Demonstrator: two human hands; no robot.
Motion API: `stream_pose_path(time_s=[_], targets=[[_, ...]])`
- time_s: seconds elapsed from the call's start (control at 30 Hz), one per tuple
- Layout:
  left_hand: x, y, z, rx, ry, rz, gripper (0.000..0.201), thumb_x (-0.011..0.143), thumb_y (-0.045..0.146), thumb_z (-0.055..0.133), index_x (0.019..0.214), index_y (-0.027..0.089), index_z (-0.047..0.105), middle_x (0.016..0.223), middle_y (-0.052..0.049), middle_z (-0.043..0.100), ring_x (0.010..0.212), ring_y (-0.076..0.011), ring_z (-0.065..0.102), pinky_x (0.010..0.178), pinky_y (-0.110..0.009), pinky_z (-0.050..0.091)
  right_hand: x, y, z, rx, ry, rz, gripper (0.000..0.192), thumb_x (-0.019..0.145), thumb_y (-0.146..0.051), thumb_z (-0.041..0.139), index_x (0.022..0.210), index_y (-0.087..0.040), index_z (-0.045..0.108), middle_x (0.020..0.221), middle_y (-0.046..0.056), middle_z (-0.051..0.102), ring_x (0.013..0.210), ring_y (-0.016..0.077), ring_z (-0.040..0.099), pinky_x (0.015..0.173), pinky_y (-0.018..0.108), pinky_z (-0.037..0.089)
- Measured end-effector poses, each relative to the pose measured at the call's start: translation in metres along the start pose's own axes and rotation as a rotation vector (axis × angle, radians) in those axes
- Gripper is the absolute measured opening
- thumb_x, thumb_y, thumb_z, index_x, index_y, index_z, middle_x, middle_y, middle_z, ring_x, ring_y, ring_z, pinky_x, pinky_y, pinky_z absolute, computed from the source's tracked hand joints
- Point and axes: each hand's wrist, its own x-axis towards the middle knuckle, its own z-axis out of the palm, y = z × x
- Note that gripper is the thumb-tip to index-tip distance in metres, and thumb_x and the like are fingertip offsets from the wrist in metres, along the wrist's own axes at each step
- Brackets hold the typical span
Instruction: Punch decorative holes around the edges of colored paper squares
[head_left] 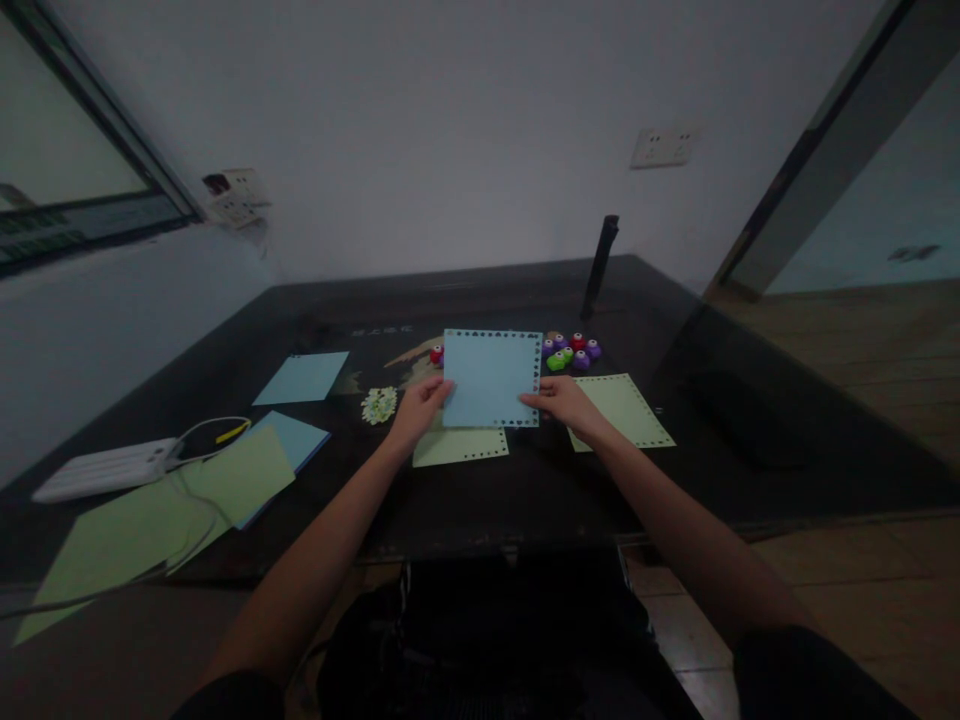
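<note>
A square sheet of light blue paper (pixel 491 380) is held up above the table, with a row of small punched shapes along its top, right and part of its bottom edge. My left hand (pixel 420 408) pinches its left side. On the right side, my right hand (pixel 564 402) grips the same sheet between thumb and fingers. Beneath it lies a yellow-green sheet (pixel 457 448), partly covered, with holes along its lower edge. Another yellow-green sheet (pixel 626 412) with punched edges rests by my right forearm. Behind the blue paper sit several small purple, red and green craft punches (pixel 574 350).
A blue sheet (pixel 304 378) and a white flower-like cluster (pixel 379 404) lie to the left. Nearer are stacked yellow-green sheets (pixel 150 530), a white power strip or power bank (pixel 105 470) and its cable. A black upright object (pixel 600 268) stands at the back right of the dark table (pixel 510 510).
</note>
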Motion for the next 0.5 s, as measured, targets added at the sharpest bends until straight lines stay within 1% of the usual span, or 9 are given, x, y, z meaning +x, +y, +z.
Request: stream_pose_path(time_s=[0.13, 0.23, 0.3, 0.4, 0.47, 0.5], targets=[[0.007, -0.001, -0.011, 0.077, 0.087, 0.062, 0.041, 0.081, 0.050, 0.052, 0.098, 0.015, 0.064, 0.084, -0.006, 0.069, 0.071, -0.0170, 0.062, 0.063, -0.028, 0.047, 0.006, 0.004, -0.007, 0.023, 0.066, -0.053, 0.029, 0.062, -0.038, 0.071, 0.075, -0.013, 0.066, 0.061, 0.002, 0.063, 0.046, 0.0097, 0.048, 0.039, 0.022, 0.035], [0.017, -0.004, -0.023, 0.104, 0.156, 0.090, 0.037, 0.080, 0.043, 0.054, 0.102, 0.014, 0.061, 0.091, -0.008, 0.069, 0.075, -0.0168, 0.063, 0.070, -0.029, 0.048, 0.011, 0.008, -0.015, 0.034, 0.151, -0.083, 0.026, 0.063, -0.037, 0.070, 0.072, -0.013, 0.063, 0.055, 0.000, 0.059, 0.043, 0.0094, 0.045, 0.039, 0.023, 0.037], [0.028, -0.007, -0.029, 0.147, 0.193, 0.104, 0.034, 0.079, 0.038, 0.056, 0.102, 0.014, 0.060, 0.096, -0.009, 0.068, 0.081, -0.0179, 0.063, 0.075, -0.031, 0.049, 0.014, 0.009, -0.019, 0.051, 0.195, -0.090, 0.024, 0.062, -0.034, 0.070, 0.071, -0.014, 0.063, 0.057, 0.001, 0.060, 0.044, 0.0099, 0.047, 0.040, 0.024, 0.040], [0.055, -0.017, -0.036, 0.329, 0.215, 0.151, 0.028, 0.077, 0.029, 0.056, 0.100, 0.014, 0.060, 0.100, -0.010, 0.067, 0.091, -0.0192, 0.062, 0.083, -0.033, 0.047, 0.015, 0.008, -0.024, 0.089, 0.224, -0.080, 0.023, 0.059, -0.029, 0.072, 0.074, -0.014, 0.064, 0.065, 0.003, 0.065, 0.048, 0.0115, 0.052, 0.041, 0.024, 0.042], [0.075, -0.025, -0.038, 0.526, 0.230, 0.167, 0.028, 0.076, 0.023, 0.055, 0.101, 0.014, 0.060, 0.101, -0.010, 0.066, 0.091, -0.0192, 0.061, 0.085, -0.033, 0.046, 0.015, 0.006, -0.027, 0.112, 0.235, -0.061, 0.024, 0.057, -0.027, 0.073, 0.075, -0.014, 0.065, 0.067, 0.005, 0.067, 0.052, 0.0131, 0.055, 0.041, 0.024, 0.043], [0.085, -0.030, -0.039, 0.602, 0.219, 0.163, 0.029, 0.076, 0.021, 0.053, 0.103, 0.013, 0.060, 0.104, -0.011, 0.065, 0.091, -0.0191, 0.061, 0.085, -0.033, 0.046, 0.014, 0.006, -0.028, 0.123, 0.242, -0.049, 0.025, 0.056, -0.026, 0.074, 0.076, -0.014, 0.065, 0.068, 0.005, 0.067, 0.053, 0.0137, 0.057, 0.042, 0.024, 0.043]])
